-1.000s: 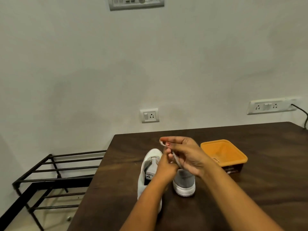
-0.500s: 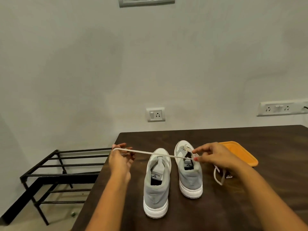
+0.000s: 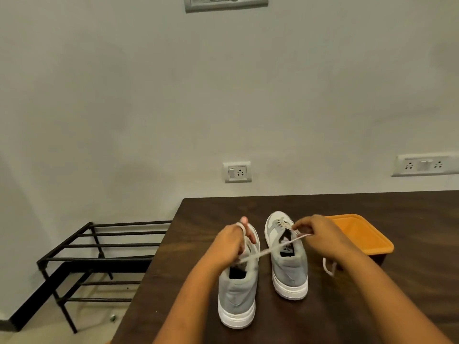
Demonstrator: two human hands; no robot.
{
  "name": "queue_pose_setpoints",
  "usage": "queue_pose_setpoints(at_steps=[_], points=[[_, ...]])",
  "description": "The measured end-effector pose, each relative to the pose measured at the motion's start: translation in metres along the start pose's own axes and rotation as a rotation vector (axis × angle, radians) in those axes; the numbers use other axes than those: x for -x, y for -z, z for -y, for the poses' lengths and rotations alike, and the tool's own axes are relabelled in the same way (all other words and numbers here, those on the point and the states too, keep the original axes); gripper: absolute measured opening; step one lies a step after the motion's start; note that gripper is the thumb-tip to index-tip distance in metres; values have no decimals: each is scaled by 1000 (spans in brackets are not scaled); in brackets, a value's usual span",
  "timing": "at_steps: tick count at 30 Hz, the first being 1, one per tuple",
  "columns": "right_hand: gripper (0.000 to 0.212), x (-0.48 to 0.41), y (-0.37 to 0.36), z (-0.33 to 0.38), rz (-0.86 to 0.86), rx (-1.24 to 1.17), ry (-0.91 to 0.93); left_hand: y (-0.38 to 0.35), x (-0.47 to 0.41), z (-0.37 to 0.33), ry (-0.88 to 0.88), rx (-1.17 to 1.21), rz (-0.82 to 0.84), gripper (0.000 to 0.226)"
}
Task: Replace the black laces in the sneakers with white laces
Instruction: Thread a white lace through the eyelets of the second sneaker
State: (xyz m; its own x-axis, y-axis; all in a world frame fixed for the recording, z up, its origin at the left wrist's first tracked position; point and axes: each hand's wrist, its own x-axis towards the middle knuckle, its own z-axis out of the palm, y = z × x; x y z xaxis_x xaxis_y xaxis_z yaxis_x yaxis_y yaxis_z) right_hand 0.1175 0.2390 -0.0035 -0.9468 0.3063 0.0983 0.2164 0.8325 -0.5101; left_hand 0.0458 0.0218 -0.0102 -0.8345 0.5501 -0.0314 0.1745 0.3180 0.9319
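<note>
From my remote seat I see lacing under way. A flat white lace (image 3: 270,252) runs taut between both hands above two sneakers on the dark wooden desk (image 3: 372,306). The left hand (image 3: 231,244) holds one end wound round a finger over the nearer grey-and-white fabric sneaker (image 3: 237,301). The right hand (image 3: 320,237) pinches the lace by the farther sneaker (image 3: 289,276), which seems part-laced, though blur hides the eyelets. Next, I judge: even the ends, then thread the next eyelet. An orange plastic tub (image 3: 362,234), a black metal rack (image 3: 99,244) and a white wall socket (image 3: 237,172) frame the scene.
</note>
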Motion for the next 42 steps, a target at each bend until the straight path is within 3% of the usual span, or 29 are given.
queue_pose_setpoints(at_steps=[2, 5, 9, 13, 18, 23, 27, 35, 39, 42], points=[[22, 2, 11, -9, -94, -33, -56, -3, 2, 10, -78, -477, -58, 42], [22, 5, 14, -10, -165, -70, -81, -7, 7, 11, -109, -595, 15, 36], [20, 8, -7, 26, -185, -12, 9, -30, 12, -8, -153, -227, 131, 36], [21, 14, -20, 56, -206, 28, 107, -43, 14, -20, -32, 99, 157, 38], [22, 10, -22, 46, -175, 68, 76, -40, 17, -24, -16, 225, 220, 38], [20, -2, -5, 11, -200, -41, -50, -17, 6, -25, 93, 827, -361, 35], [23, 0, 13, -26, -251, -47, -199, 13, 3, -1, 257, 855, -763, 33], [40, 5, 32, -45, -247, -62, -347, 49, -6, 32, 278, 999, -1139, 25], [57, 10, 30, -34, -102, 68, -392, 51, -7, 32, 448, 927, -1142, 21], [75, 9, 24, -25, -87, 6, -363, 43, -10, 27, 352, 835, -1093, 22]])
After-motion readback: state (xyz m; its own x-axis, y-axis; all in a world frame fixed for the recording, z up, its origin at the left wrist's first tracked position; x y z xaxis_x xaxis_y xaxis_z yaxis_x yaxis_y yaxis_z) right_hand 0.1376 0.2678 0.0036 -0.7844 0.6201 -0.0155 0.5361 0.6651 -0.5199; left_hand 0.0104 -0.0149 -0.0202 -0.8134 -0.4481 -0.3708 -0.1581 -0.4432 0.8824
